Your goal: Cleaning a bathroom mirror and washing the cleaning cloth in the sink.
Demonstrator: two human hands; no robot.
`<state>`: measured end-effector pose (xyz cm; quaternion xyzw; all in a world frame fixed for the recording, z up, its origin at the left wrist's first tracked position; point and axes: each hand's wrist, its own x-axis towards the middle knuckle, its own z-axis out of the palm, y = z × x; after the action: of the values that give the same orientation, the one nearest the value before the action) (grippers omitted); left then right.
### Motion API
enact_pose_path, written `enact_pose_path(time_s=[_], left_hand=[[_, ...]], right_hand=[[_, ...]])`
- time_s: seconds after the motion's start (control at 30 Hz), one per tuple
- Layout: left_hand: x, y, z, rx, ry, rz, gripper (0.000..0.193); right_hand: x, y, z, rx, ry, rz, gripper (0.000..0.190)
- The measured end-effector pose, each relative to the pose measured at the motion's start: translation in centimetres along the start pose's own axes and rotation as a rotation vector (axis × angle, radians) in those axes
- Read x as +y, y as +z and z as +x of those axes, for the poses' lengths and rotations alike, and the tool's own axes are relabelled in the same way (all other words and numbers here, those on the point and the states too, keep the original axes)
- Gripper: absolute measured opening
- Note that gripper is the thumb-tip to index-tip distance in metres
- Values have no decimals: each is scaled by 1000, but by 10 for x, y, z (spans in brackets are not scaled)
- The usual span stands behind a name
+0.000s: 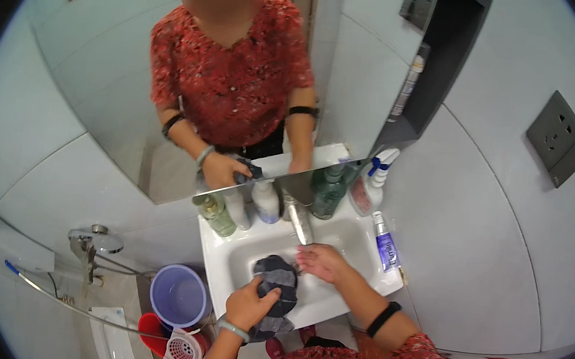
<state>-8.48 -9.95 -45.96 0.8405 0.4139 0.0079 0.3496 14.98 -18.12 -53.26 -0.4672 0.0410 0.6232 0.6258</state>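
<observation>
My left hand (252, 303) grips a dark grey patterned cloth (276, 283) over the front left part of a white washbasin (368, 288). The lower end of the cloth hangs over the basin's front rim. My right hand (322, 263) is held just below the spout of a metal faucet (300, 220), its fingers extended and holding nothing. Whether water runs over the fingers is hard to tell. The cloth and my right hand hide part of the bowl and its drain.
Behind the faucet stand a green pump bottle (329, 192), a white pump bottle (265, 202) and a spray bottle (371, 183). A purple tube (386, 248) lies on the right rim. A mirror (108, 87) hangs above. Left on the floor are a purple bucket (178, 294) and a red mop bucket (153, 336).
</observation>
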Motion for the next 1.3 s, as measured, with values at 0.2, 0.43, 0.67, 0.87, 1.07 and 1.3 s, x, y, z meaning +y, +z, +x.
enact_pose_path(time_s=[0.2,0.43,0.67,0.87,1.07,1.3], left_hand=[[12,67,89,-117,134,65,56],[23,136,167,-96,164,-416,29],[16,136,138,21,311,-294,18],[-20,142,126,42,745,-83,22],[16,109,108,-488,253,-903,34],[62,52,76,-680,128,-1503,35]], right_hand=[[-14,30,-19,124,-146,-207,29],[-28,-82,-68,998,-852,-1707,61],[-30,-90,-61,1033,-535,-1712,72],[-25,-75,-95,517,-778,-775,70],[-16,-43,-123,132,-421,-485,55],[-25,-12,-154,30,-388,-533,45]])
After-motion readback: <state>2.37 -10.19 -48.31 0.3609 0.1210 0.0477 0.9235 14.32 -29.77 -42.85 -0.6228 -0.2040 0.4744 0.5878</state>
